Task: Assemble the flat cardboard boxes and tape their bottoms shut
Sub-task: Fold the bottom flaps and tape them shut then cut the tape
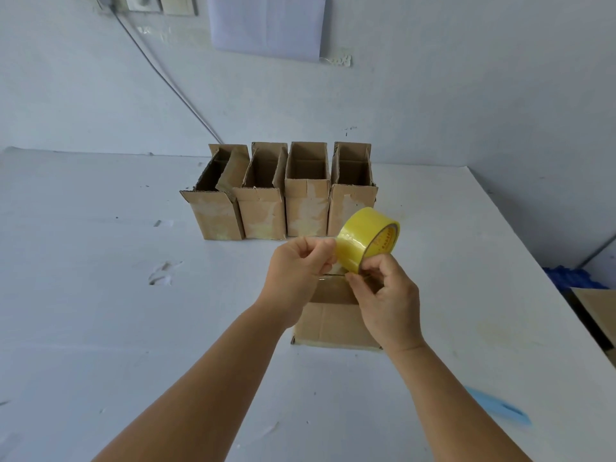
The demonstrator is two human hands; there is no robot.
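Note:
A yellow tape roll (pixel 366 240) is held up above a brown cardboard box (pixel 333 320) that stands on the white table just in front of me. My right hand (pixel 386 295) grips the roll from below, its fingertips pinching at the roll's lower edge. My left hand (pixel 300 271) pinches the loose tape end at the roll's left side. Both hands hide the top of the box.
Several assembled cardboard boxes (pixel 280 191) stand in a row at the back of the white table (pixel 100 295), open tops up. A blue utility knife (pixel 496 406) lies at the near right. Flat cardboard (pixel 596 308) sits beyond the table's right edge. A cable (pixel 166 78) runs down the wall.

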